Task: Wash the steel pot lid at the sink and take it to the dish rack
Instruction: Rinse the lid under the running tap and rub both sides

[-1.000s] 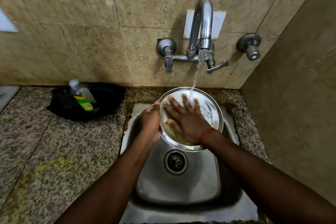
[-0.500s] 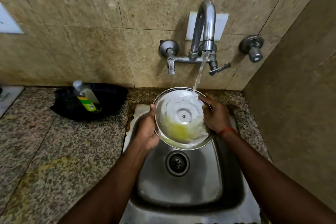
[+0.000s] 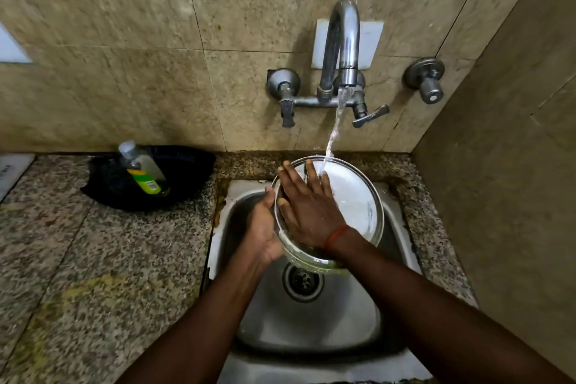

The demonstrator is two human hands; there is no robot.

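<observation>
A round steel pot lid (image 3: 355, 206) is tilted over the steel sink (image 3: 311, 321), under a stream of water from the wall tap (image 3: 341, 50). My left hand (image 3: 263, 227) grips the lid's left rim from behind. My right hand (image 3: 307, 206) lies flat on the lid's face with fingers spread, covering its left half. Water strikes the lid near its top edge by my fingertips. Yellowish residue shows at the lid's lower rim. No dish rack is in view.
A soap bottle (image 3: 141, 170) leans in a black bowl (image 3: 187, 171) on the speckled granite counter (image 3: 93, 259) left of the sink. The drain (image 3: 302, 282) sits below the lid. Tiled walls close in behind and on the right.
My right hand has moved from the lid's right rim back onto its face, spread flat. The yellow film seen on the lid's face half a second ago is mostly gone or covered.
</observation>
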